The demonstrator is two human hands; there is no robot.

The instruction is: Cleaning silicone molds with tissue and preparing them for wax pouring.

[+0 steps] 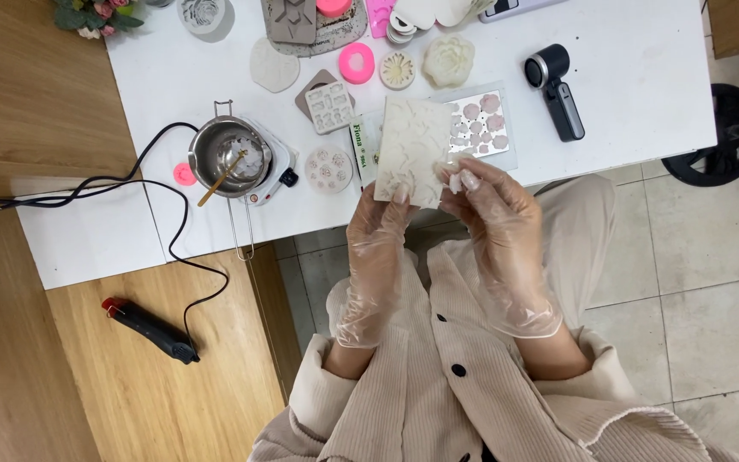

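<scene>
I note the cream square mould (pixel 410 150) held over the white table (pixel 626 94) edge. My left hand (pixel 378 235) pinches its lower edge and steadies it; my right hand (pixel 493 210) clamps fingertips on a small white piece (pixel 455 181) at its corner, seemingly peeling it free. Both wear clear gloves. A steel melting pot (pixel 231 156) sits left on its small heater, within reach.

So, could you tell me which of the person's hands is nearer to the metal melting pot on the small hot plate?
Left. The left hand holds the square mould's lower left edge, on the side toward the metal pot. The right hand pinches the mould's right edge, farther from it.
</scene>
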